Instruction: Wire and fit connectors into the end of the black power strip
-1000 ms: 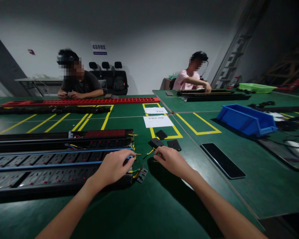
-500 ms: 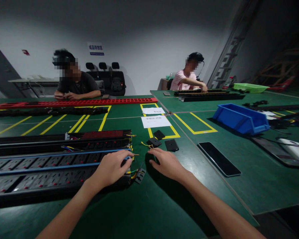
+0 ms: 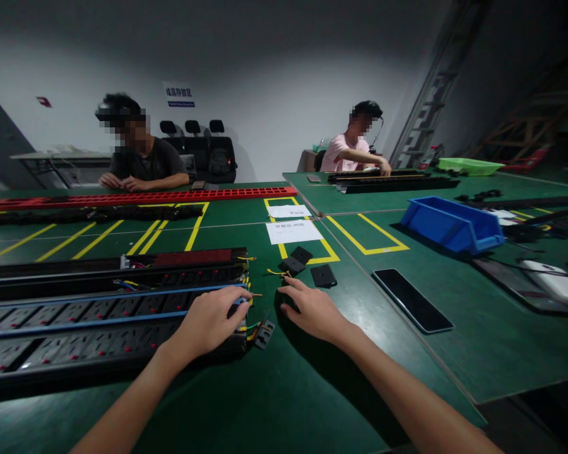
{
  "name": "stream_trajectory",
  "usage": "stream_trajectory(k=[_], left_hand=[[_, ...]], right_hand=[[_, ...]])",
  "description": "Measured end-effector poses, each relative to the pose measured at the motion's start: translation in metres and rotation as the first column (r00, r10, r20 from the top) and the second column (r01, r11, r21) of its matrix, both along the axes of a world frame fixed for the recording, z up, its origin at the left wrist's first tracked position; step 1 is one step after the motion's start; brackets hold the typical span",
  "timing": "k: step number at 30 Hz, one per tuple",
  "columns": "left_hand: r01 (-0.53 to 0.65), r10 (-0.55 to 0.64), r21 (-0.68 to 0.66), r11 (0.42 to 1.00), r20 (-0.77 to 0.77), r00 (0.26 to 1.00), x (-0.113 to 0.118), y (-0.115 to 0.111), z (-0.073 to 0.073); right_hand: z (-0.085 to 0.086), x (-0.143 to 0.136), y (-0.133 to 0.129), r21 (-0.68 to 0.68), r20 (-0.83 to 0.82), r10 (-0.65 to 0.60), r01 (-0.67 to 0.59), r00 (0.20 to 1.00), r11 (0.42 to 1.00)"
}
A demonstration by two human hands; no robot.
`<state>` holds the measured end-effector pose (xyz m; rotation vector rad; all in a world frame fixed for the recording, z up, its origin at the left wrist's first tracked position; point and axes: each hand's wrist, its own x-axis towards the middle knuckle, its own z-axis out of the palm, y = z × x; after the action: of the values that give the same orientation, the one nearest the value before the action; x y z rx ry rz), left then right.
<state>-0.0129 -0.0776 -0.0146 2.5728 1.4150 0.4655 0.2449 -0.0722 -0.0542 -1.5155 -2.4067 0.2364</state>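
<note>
My left hand (image 3: 215, 318) rests over the right end of the long black socket strips (image 3: 118, 340), its thumb and index finger at a short thin brownish piece (image 3: 256, 295). My right hand (image 3: 312, 309) is to the right of it, low over the green table (image 3: 284, 391), thumb and index finger apart. Its fingertips are close to a yellow wire end (image 3: 275, 272) beside dark square plates (image 3: 322, 275). A small grey module with wires (image 3: 264, 334) hangs out at the strip ends, just right of my left hand.
A phone (image 3: 413, 301) and a blue bin (image 3: 452, 225) are on the right. White papers (image 3: 293, 232) lie beyond the plates. A red perforated rail (image 3: 142, 197) runs along the far left. Two people (image 3: 146, 161) sit across the table, one in pink (image 3: 345, 151).
The view has shifted slightly, so the scene sits a little further left. Both hands hold nearly the same places and poses.
</note>
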Motion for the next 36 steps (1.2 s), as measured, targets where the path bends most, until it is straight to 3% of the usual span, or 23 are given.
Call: stream_trajectory(k=[36], left_hand=[[0.014,-0.014,0.017,1.000,0.010,1.000,0.0002,0.0000,-0.0012]], right_hand=[[0.0023,-0.0018,-0.0025,0.002,0.042,0.026,-0.026,0.999,1.000]])
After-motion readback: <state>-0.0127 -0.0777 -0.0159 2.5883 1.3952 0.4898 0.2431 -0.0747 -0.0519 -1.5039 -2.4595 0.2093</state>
